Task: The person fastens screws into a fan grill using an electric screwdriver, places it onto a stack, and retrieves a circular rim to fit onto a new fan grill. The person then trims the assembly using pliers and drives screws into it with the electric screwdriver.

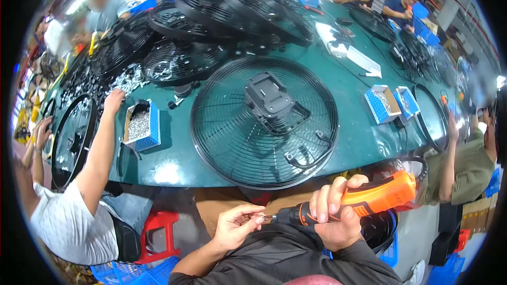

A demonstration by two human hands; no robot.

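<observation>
My right hand (338,214) is wrapped around an orange and black electric screwdriver (377,192), which points left in front of my body. At its bit (269,217), my left hand (238,226) pinches thumb and forefinger together; whatever is between them is too small to make out. Just beyond my hands, a round black wire fan guard (224,150) lies flat at the table's edge. A black motor housing (270,97) sits on the guard's centre, and a black cable with a bracket (306,163) rests on its near right part.
Black fan guards (203,10) are piled at the back of the green table (354,142). Blue boxes of small metal parts stand left (153,126) and right (377,104). A co-worker's arm (99,150) reaches in from the left; another person (462,166) is at the right.
</observation>
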